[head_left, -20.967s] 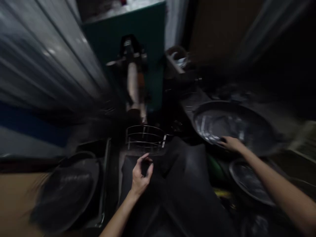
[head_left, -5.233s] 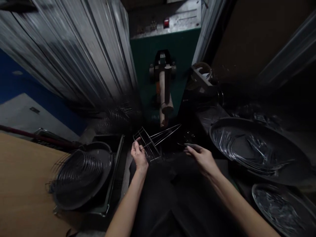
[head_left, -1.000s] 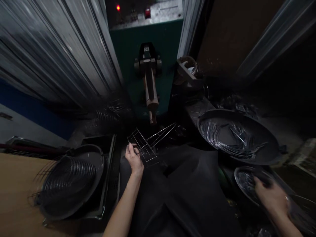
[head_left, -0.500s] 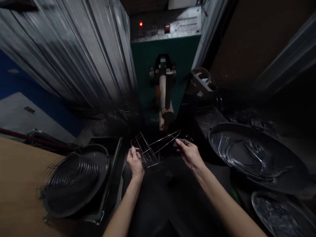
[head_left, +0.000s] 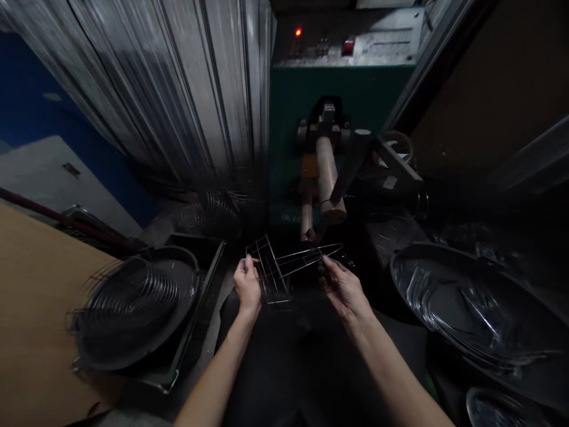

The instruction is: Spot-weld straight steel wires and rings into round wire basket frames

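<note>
Currently, the person's left hand (head_left: 246, 287) is gripping the left end of a wire frame (head_left: 281, 276), fingers closed narrowly. The right hand (head_left: 344, 293) is pinching a thin wire (head_left: 320, 254) at the frame's loop; whether that wire is a separate piece is too dark to tell. The frame is sitting tilted between both hands, near the lower arm (head_left: 306, 216) of a green spot welder (head_left: 377, 86), whose red lamp (head_left: 298, 32) is glowing. Wide pans (head_left: 462, 299) are holding wires (head_left: 422, 302) at either side.
</note>
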A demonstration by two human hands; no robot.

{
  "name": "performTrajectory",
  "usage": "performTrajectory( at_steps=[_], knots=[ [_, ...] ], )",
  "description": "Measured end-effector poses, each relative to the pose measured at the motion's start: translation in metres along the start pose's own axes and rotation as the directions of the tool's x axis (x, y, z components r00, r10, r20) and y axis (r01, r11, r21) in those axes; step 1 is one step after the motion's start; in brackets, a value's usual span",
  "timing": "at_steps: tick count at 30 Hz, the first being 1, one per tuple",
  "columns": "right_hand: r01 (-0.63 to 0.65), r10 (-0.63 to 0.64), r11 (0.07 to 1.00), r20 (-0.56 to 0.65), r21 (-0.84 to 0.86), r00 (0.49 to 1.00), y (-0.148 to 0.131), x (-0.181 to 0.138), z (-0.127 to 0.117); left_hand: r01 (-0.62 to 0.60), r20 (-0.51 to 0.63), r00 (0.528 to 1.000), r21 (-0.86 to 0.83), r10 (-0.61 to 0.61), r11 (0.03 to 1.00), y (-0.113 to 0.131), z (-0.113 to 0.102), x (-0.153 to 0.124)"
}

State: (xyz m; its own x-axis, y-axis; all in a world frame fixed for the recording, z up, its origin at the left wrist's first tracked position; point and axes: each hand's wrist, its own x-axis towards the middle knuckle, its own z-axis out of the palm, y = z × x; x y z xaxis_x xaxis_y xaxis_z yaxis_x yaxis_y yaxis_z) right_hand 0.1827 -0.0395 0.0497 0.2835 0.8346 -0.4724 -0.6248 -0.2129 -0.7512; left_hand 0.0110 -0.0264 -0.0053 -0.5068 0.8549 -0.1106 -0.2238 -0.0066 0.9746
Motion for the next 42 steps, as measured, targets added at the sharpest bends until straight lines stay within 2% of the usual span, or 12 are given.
performTrajectory(
  at_steps=[6, 11, 18, 22, 26, 29, 37, 42],
  knots=[
    [0.014, -0.014, 0.999, -0.008, -0.034, 1.0, 0.001, 0.003, 0.005, 0.018, 0.007, 1.0, -0.013, -0.018, 1.0, 0.0, 0.002, 0.003],
    [-0.025, 0.027, 0.999, -0.055, 0.032, 0.998, 0.0, 0.003, 0.008, 0.042, 0.031, 0.999, -0.027, -0.041, 0.999, 0.004, 0.006, 0.002],
    [-0.001, 0.001, 1.0, -0.07, -0.009, 0.998, -0.004, 0.006, 0.014, 0.059, 0.038, 0.998, -0.007, -0.058, 0.998, 0.009, 0.009, 0.005],
    [-0.06, 0.068, 0.995, -0.108, 0.078, 0.992, -0.006, 0.005, 0.018, 0.125, 0.084, 0.989, -0.053, -0.121, 0.991, 0.014, 0.007, 0.007],
    [-0.072, 0.081, 0.991, -0.081, 0.109, 0.993, -0.007, 0.002, 0.018, 0.215, 0.139, 0.971, -0.133, -0.197, 0.967, 0.02, 0.007, 0.005],
    [-0.07, 0.077, 0.993, -0.079, 0.091, 0.994, -0.007, -0.002, 0.01, 0.239, 0.149, 0.965, -0.153, -0.217, 0.959, 0.022, 0.008, 0.004],
    [-0.044, 0.051, 0.996, -0.098, 0.076, 0.994, -0.009, -0.005, -0.026, 0.194, 0.099, 0.979, -0.161, -0.18, 0.968, 0.02, 0.012, 0.017],
    [-0.056, 0.069, 0.994, -0.143, 0.091, 0.987, -0.008, -0.003, -0.039, 0.172, 0.091, 0.983, -0.147, -0.16, 0.974, 0.022, 0.014, 0.02]
  ],
)
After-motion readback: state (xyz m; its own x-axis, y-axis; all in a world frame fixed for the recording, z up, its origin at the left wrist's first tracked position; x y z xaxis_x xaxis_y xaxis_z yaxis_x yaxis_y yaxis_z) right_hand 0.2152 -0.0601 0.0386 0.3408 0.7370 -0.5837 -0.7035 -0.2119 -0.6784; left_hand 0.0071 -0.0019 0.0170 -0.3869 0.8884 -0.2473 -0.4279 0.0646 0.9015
